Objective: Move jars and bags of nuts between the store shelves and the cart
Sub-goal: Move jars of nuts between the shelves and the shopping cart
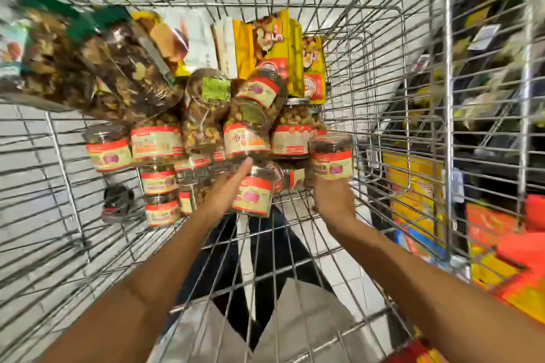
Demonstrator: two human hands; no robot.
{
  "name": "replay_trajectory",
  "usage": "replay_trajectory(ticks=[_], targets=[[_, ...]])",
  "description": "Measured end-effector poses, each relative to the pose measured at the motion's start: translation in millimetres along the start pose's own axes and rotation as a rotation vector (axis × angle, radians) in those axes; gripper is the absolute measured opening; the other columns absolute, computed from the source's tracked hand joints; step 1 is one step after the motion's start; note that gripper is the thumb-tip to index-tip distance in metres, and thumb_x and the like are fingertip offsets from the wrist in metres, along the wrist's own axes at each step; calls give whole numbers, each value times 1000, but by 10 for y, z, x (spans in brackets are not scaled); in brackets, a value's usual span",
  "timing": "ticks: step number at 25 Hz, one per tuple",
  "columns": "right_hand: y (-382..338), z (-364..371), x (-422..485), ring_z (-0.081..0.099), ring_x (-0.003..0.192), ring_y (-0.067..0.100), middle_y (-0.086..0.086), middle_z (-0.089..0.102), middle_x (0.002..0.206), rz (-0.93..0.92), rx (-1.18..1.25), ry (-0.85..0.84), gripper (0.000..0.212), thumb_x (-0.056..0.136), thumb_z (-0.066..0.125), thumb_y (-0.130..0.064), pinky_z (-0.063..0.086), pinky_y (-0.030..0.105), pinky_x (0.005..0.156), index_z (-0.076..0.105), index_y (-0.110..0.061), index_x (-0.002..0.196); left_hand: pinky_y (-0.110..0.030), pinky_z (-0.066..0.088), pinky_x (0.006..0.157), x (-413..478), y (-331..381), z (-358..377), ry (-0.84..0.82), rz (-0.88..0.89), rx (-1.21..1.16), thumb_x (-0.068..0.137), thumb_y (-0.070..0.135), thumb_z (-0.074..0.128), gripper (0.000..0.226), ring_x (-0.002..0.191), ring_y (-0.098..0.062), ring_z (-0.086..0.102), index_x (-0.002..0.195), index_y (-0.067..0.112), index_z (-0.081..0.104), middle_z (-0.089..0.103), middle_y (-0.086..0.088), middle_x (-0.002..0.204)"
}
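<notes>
a: two bare forearms stretch forward into the wire cart, and the left hand lies against the side of a red-labelled jar, thumb up along it, fingers wrapped behind the plastic.

b: and the right hand?

a: it comes at a second jar from underneath, near the cart's right wall. the fingers are hidden behind the hand and the jar, so i can't tell how far they curl or whether they truly have it.

b: where do those two jars sit in the heap?

a: at the near edge of it. the left-hand jar is tipped, its clear lid towards the pile; the right one stands upright, just beside a jar of pale nuts.

b: and further in?

a: more small jars stacked to the left, some on their sides. beyond them, big clear bags of mixed nuts with green tops lean across the left side, and yellow bags stand against the far end.

b: outside the basket?

a: store shelves on the right, blurred, with orange and yellow packs low down. pale floor tiles show through the wire.
</notes>
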State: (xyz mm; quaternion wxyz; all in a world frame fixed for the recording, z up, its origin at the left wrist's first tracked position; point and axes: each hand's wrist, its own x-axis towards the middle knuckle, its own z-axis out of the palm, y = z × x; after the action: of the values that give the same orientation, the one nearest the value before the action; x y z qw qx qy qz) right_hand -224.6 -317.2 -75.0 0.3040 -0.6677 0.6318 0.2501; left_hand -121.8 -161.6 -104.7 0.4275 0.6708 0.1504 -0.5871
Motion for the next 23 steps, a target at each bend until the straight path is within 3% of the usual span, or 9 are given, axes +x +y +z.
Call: replay_trajectory(ticks=[1, 3, 5, 8, 10, 13, 16, 20, 23], targets=[[10, -38, -26, 51, 94, 29, 17, 56, 113, -74, -49, 98, 27, 89, 57, -28, 40, 31, 72, 56, -7, 105, -30, 52, 85, -29, -1, -98, -47, -19, -15, 67, 71, 51, 67, 89, -15, 70, 113, 24, 62, 73, -2, 100], [35, -95, 35, 36, 119, 28, 21, 39, 133, -221, -116, 212, 68, 84, 66, -32, 32, 26, 91, 34, 4, 132, -28, 57, 73, -53, -51, -318, -22, 14, -46, 63, 70, 53, 66, 82, -15, 72, 109, 24, 64, 75, -2, 93], [-35, -11, 184, 14, 140, 35, 25, 15, 151, -213, -32, 178, 103, 79, 72, -35, 15, 31, 112, 6, 7, 145, -25, 56, 65, -78, -57, -437, 48, 28, -82, 61, 70, 56, 55, 74, -11, 72, 93, 27, 69, 76, 3, 86], [-163, 268, 444, -1, 145, 35, 23, -2, 156, -93, -70, 212, 123, 71, 71, -53, -3, 38, 116, -8, 5, 145, -27, 56, 58, -40, -105, -526, 86, 38, -160, 55, 71, 61, 58, 70, -16, 73, 89, 26, 71, 76, 1, 79], [-185, 434, 526, 4, 144, 37, 24, 4, 156, -55, -92, 332, 125, 68, 70, -58, 1, 41, 117, -4, 5, 146, -23, 54, 51, -7, -83, -539, 79, 61, -217, 56, 67, 62, 49, 66, -15, 72, 83, 28, 75, 75, 1, 75], [-81, 502, 539, 12, 144, 35, 23, 12, 155, -85, -62, 443, 113, 74, 67, -54, 5, 38, 116, 3, 6, 146, -25, 55, 57, 10, -23, -497, 21, 78, -215, 58, 74, 62, 49, 73, -17, 73, 83, 34, 76, 76, -1, 82], [-13, 500, 362, 18, 142, 33, 24, 21, 152, -160, 14, 480, 106, 76, 68, -49, 9, 35, 115, 11, 8, 145, -27, 56, 63, -7, 55, -462, -14, 100, -144, 52, 83, 63, 72, 77, -19, 73, 94, 26, 72, 76, -2, 86], [-312, 209, -59, 37, 132, 29, 20, 41, 141, -285, 289, 385, 94, 74, 75, -42, 26, 32, 111, 28, 4, 141, -31, 56, 71, -222, 304, -522, -117, 148, -93, 64, 74, 58, 49, 77, -18, 73, 83, 32, 76, 75, -6, 90], [-580, -265, -512, 57, 101, 15, 6, 59, 112, -318, 672, 416, 69, 70, 80, -34, 40, 6, 86, 46, -3, 122, -34, 58, 70, -525, 584, -623, -229, 204, -127, 68, 67, 47, 55, 72, -17, 72, 86, 24, 77, 76, -4, 83]])
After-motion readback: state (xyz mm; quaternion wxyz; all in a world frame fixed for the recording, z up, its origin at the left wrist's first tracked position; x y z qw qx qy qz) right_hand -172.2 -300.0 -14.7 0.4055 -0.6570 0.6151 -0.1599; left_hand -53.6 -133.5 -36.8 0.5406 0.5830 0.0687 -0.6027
